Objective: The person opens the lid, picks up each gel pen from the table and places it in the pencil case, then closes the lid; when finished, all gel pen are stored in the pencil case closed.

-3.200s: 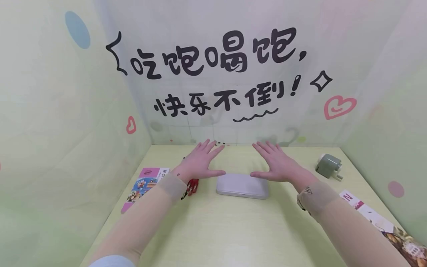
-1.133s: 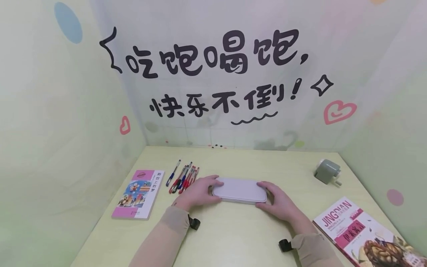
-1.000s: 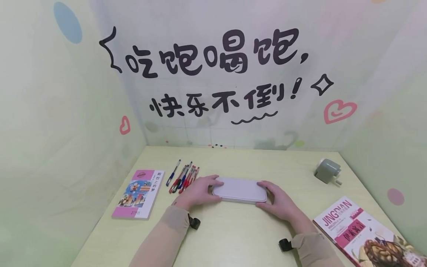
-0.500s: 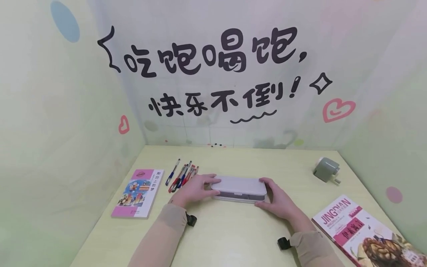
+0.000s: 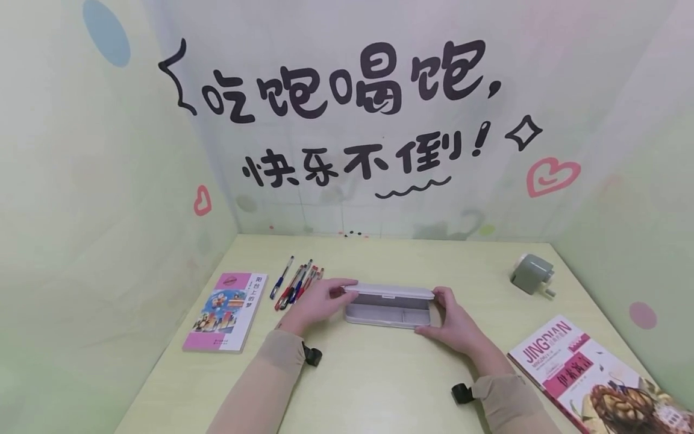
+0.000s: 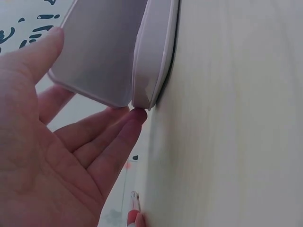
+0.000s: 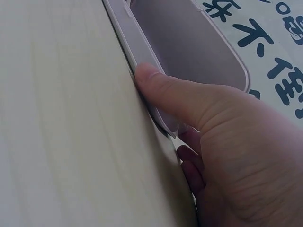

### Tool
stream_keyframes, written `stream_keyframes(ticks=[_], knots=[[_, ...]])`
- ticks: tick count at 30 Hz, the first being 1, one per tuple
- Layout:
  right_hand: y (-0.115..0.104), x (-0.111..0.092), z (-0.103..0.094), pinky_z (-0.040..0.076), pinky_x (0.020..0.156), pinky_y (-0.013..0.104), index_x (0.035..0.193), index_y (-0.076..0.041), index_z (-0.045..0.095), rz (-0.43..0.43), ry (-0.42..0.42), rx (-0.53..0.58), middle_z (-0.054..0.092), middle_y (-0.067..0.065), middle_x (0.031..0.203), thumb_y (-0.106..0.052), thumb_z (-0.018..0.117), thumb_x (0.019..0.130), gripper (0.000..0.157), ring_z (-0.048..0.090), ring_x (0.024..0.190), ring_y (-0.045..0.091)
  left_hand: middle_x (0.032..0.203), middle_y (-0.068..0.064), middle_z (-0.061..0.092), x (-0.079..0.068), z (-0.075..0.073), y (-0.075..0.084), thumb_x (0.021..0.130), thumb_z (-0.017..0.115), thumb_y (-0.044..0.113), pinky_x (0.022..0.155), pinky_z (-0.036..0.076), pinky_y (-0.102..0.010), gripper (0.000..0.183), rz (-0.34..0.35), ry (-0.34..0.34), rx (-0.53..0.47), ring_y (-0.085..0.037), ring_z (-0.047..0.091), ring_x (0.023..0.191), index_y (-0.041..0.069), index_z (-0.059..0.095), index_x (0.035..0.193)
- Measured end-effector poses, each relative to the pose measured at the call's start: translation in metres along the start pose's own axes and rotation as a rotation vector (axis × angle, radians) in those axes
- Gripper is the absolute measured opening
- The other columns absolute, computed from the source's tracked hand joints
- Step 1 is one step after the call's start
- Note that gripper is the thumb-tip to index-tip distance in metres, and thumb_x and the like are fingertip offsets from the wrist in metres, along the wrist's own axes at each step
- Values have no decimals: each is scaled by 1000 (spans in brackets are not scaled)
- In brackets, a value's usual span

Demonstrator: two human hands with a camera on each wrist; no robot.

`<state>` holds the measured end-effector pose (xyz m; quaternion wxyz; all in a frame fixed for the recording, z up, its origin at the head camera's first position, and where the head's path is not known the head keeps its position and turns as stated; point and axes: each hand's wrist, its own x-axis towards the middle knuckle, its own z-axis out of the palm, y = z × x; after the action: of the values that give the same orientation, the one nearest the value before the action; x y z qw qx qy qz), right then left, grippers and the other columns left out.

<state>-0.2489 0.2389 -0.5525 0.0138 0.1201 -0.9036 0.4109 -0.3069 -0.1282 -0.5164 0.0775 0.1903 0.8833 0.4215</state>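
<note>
A pale lilac, rounded rectangular hinged case sits on the wood-grained bench, long axis nine to three o'clock, opening towards six; the left grip pinches its lid at nine; the right grip clasps its three-o'clock end; slim red and blue pens lie towards ten.

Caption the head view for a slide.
Left hand and right hand hold a pale case, lid raised, near pens.
</note>
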Motion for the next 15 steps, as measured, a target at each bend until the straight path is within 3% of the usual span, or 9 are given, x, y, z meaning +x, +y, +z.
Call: stream_keyframes(ticks=[3, 9, 13, 15], knots=[[0, 1, 0, 25, 132, 71, 157, -2, 29, -10, -8, 19, 44, 36, 167, -34, 98, 84, 105, 38, 159, 56, 145, 0, 75, 1, 2, 2, 103, 63, 70, 118, 55, -53, 63, -11, 53, 10, -25, 70, 134, 30, 68, 151], [-2, 2, -1, 22, 131, 76, 162, -1, 27, -49, -18, 59, 47, 31, 168, -30, 98, 84, 109, 35, 161, 55, 158, -6, 66, 4, 7, 7, 109, 55, 64, 122, 52, -57, 64, -82, 112, 21, -34, 64, 145, 32, 51, 165], [-2, 3, -1, 20, 130, 78, 165, 2, 25, -55, -22, 81, 48, 30, 168, -29, 98, 84, 113, 32, 162, 55, 162, -8, 63, 4, 3, 12, 111, 58, 57, 123, 51, -58, 69, -120, 135, 25, -34, 66, 144, 28, 41, 171], [-2, 3, 0, 20, 130, 78, 167, 3, 24, -51, -21, 69, 48, 28, 168, -30, 97, 84, 116, 32, 161, 56, 160, -8, 64, 4, -3, 13, 111, 59, 54, 118, 55, -56, 68, -137, 182, 74, -31, 70, 137, 26, 41, 170]])
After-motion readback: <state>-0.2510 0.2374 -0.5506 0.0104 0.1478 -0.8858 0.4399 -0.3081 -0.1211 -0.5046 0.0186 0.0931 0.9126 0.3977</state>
